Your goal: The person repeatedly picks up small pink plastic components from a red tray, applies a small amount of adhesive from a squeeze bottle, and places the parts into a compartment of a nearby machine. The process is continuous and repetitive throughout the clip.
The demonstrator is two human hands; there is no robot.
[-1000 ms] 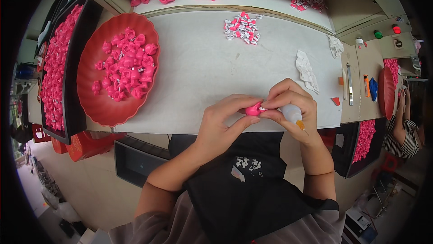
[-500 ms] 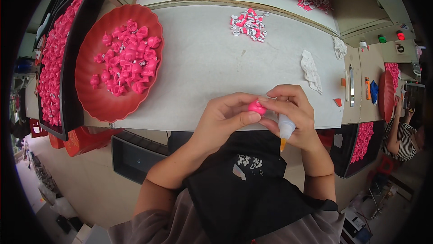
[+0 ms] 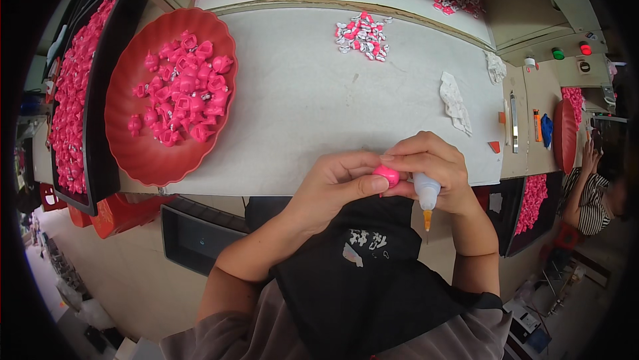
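Between the thumb and fingers of my left hand [image 3: 339, 179] is a small rounded pink plastic part [image 3: 387, 176]. My right hand [image 3: 436, 168] meets it from the other side, its fingertips against the part. That same hand also grips a translucent glue bottle [image 3: 426, 190] in its palm. The bottle's amber tip with a thin needle points down toward my body, away from the pink part. Both hands are just over the table's front edge. Any detail on the part's underside is hidden by my fingers.
A scalloped red bowl [image 3: 120, 130] of pink parts stands left on the white table [image 3: 286, 107]. Small white-and-pink pieces [image 3: 363, 36] lie at the back, crumpled tissue [image 3: 454, 104] at right. A black tray [image 3: 100, 114] holds more parts. A co-worker [image 3: 589, 200] sits far right.
The pink part has turned in my fingers and sits slightly lower and to the right. My right hand and the glue bottle have shifted a little; its needle now shows below.
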